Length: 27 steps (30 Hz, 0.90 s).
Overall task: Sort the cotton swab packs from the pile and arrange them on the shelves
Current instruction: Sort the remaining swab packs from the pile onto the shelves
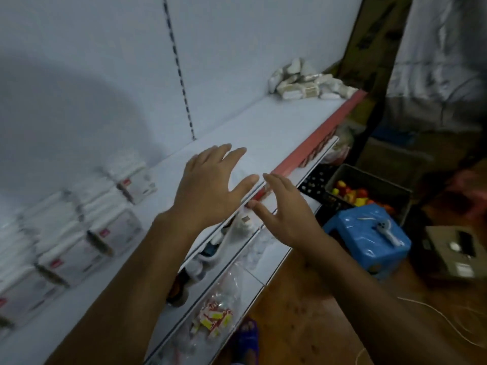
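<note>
Both hands empty, left hand [210, 177] and right hand [282, 209] spread wide over the shelf [263, 122], best reaching on to the loose cotton swab pile [305, 80], lifting one pack cleanly.

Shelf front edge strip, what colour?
Red, running along the shelf front edge strip; head view, the only one.

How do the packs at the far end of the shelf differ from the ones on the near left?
The far packs lie in a loose, tumbled pile at the shelf's far end; the near-left packs stand in tidy rows against the back wall. The far packs show no red labels; the near-left packs carry small red ones. Both groups sit on the same white shelf, and neither hand touches them.
</note>
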Tool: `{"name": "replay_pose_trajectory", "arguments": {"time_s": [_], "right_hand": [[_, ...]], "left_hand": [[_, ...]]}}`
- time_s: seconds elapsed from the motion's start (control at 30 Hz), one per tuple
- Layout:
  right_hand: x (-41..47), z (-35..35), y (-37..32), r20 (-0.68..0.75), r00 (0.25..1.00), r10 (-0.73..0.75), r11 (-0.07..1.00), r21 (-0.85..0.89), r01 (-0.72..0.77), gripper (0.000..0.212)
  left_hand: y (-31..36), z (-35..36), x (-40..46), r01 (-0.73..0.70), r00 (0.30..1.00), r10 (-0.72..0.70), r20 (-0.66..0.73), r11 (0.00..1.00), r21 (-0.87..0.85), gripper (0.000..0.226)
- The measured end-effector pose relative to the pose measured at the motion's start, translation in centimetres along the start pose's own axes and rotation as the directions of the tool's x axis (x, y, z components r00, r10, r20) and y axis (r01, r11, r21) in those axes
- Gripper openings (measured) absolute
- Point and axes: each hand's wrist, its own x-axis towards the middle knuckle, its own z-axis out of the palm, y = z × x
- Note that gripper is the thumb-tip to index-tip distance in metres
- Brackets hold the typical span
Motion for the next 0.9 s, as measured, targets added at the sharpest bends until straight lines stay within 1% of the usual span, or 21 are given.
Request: {"name": "replay_pose_trajectory", "arguments": {"time_s": [0.13, 0.23, 0.37, 0.43, 0.57, 0.63, 0.77, 0.9], "right_hand": [[3.9, -2.8, 5.5, -0.07, 0.994, 0.081, 0.994, -0.066, -0.086, 0.07], [7.9, -4.5, 9.0, -0.083, 0.984, 0.158, 0.98, -0.111, -0.167, 0.071], [13.6, -6.2, 11.6, -0.091, 0.971, 0.221, 0.97, -0.08, -0.228, 0.071], [16.6, -7.0, 12.6, -0.111, 0.966, 0.235, 0.97, -0.042, -0.241, 0.071], [21.7, -7.8, 14.8, -0.142, 0.96, 0.24, 0.971, 0.058, -0.234, 0.067], [24.2, -7.9, 15.8, -0.145, 0.963, 0.226, 0.973, 0.079, -0.216, 0.067], [29.3, -7.1, 18.9, -0.141, 0.971, 0.194, 0.98, 0.069, -0.186, 0.069], [34.6, -6.3, 22.9, -0.107, 0.978, 0.177, 0.984, 0.036, -0.175, 0.072]], "left_hand": [[2.9, 3.7, 8.0, -0.084, 0.996, 0.085, 0.012, 0.993, -0.078, 0.081], [3.9, 5.9, 14.1, -0.093, 0.995, 0.096, 0.011, 0.984, -0.154, 0.081], [3.5, 7.5, 21.0, -0.103, 0.994, 0.109, 0.018, 0.974, -0.2, 0.079], [3.1, 7.9, 24.2, -0.103, 0.995, 0.105, -0.004, 0.969, -0.226, 0.076], [3.2, 9.1, 28.5, -0.084, 0.996, 0.075, -0.042, 0.957, -0.277, 0.073], [3.2, 9.9, 30.5, -0.06, 0.998, 0.05, -0.042, 0.959, -0.276, 0.073], [3.0, 11.7, 35.0, 0.01, 0.999, -0.018, -0.035, 0.973, -0.228, 0.075], [3.3, 14.0, 39.4, 0.117, 0.992, -0.126, -0.031, 0.974, -0.195, 0.076]]}}
